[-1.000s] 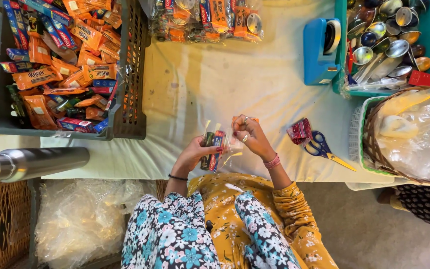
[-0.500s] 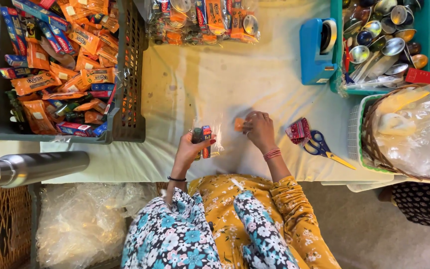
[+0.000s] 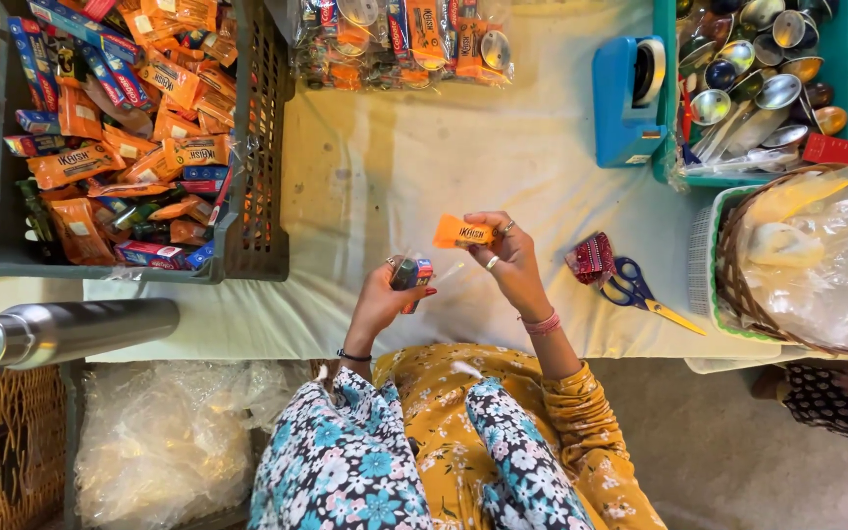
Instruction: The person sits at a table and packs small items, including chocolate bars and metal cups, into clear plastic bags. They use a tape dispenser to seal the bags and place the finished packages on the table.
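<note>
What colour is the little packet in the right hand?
Orange. The small packet pinched in the right hand shows best in the head view.

Both forearms reach forward, bent at the elbows. The left hand is curled closed, palm turned inward. The right hand sits slightly higher, its fingertips pinched together, wrist flexed.
</note>
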